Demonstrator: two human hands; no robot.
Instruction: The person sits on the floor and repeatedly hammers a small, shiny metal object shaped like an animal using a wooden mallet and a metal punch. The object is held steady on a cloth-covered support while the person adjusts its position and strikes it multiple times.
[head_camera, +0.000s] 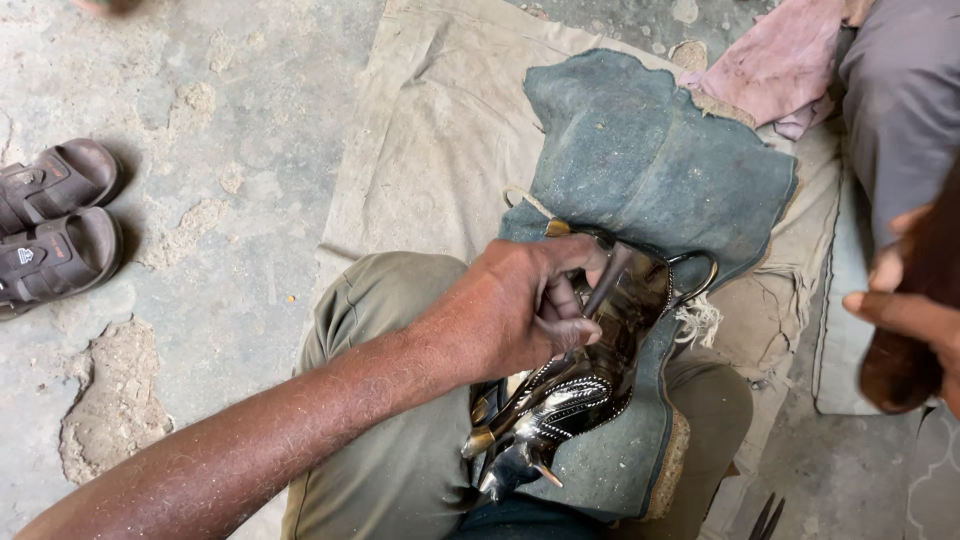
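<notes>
Polished dark metal piece (575, 385), ornate with dotted edging and pointed tips, lay across the lap on a blue-grey felt cloth (640, 160) spread over olive trousers (400, 440). Left hand (520, 300) was closed over its upper end, fingers (565, 325) curled and pinching a thin rod-like tool (608, 280) against it. Right hand (905, 310) sat at the frame's right edge, fingers wrapped round a dark brown object (915, 360). Brown sandals (55, 230) lay well apart on the concrete floor (230, 120).
</notes>
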